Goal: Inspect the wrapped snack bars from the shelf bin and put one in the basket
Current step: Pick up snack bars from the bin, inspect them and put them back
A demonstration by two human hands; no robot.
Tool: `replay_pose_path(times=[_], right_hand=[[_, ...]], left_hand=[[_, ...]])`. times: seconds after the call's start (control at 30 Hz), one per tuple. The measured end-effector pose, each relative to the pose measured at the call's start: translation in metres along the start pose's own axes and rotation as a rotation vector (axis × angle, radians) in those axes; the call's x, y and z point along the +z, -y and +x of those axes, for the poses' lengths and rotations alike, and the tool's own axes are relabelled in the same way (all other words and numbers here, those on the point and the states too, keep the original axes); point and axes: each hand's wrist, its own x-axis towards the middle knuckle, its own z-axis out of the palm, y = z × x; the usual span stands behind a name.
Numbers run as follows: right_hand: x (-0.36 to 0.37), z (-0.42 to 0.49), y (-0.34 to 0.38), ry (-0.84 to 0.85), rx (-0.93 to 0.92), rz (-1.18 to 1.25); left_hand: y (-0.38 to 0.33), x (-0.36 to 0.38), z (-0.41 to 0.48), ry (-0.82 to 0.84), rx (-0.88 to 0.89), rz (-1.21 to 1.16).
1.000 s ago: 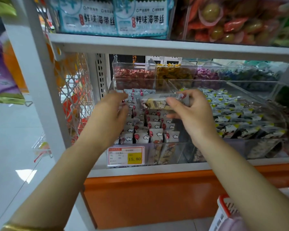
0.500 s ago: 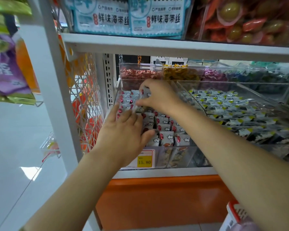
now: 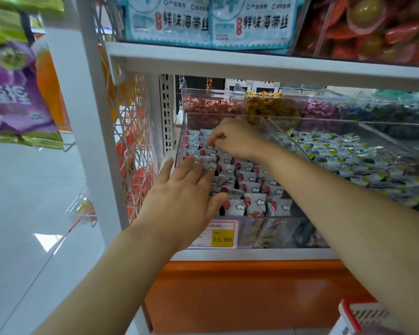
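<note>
A clear plastic shelf bin point(image 3: 279, 229) holds rows of wrapped snack bars point(image 3: 254, 202), white with red dots and cloud marks. My left hand point(image 3: 184, 198) lies flat with straight fingers on the bars at the bin's front left. My right hand point(image 3: 234, 139) reaches across to the back left rows, its fingertips curled down and pinching one wrapped bar point(image 3: 210, 146) among the others. Its forearm crosses over the bin's right side. The basket point(image 3: 363, 314), white with a red rim, shows only a corner at the bottom right.
A yellow price tag point(image 3: 221, 238) reading 15.80 hangs on the bin's front. A second clear bin point(image 3: 348, 153) of yellow-marked packets stands to the right. Candy bins point(image 3: 211, 106) sit behind, a white shelf board point(image 3: 252, 61) runs close overhead, and a wire rack point(image 3: 133, 146) flanks the left.
The bar held up between both hands a second ago has gone down to the back left rows with my right hand. My left hand has dropped flat onto the front bars.
</note>
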Motion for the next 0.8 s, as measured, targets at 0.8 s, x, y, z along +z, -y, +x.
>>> replay_pose_path(times=[0.8], right_hand=[[-0.036,-0.129,0.019,-0.586,0.319,1.094]], left_hand=[[-0.018,-0.014,-0.010,-0.327,-0.167,-0.732]])
